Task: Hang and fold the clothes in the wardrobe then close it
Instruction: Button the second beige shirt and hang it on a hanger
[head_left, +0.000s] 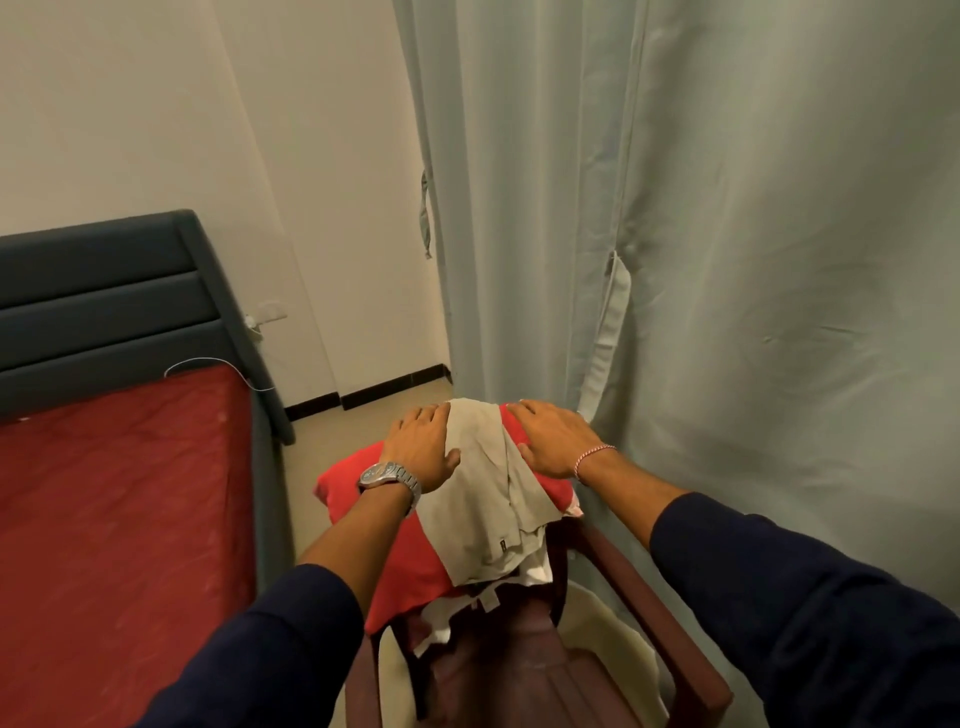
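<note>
Beside the pale grey fabric wardrobe (727, 260), on a dark red chair (519, 670), my left hand (423, 441) and right hand (553, 439) press flat, fingers straight, steadying the beige garment (483, 499) over a red one (405, 566).

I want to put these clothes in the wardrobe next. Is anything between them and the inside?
Yes: the wardrobe's grey cover hangs shut right behind the clothes. Both hands, left and right, rest on the pile.
</note>
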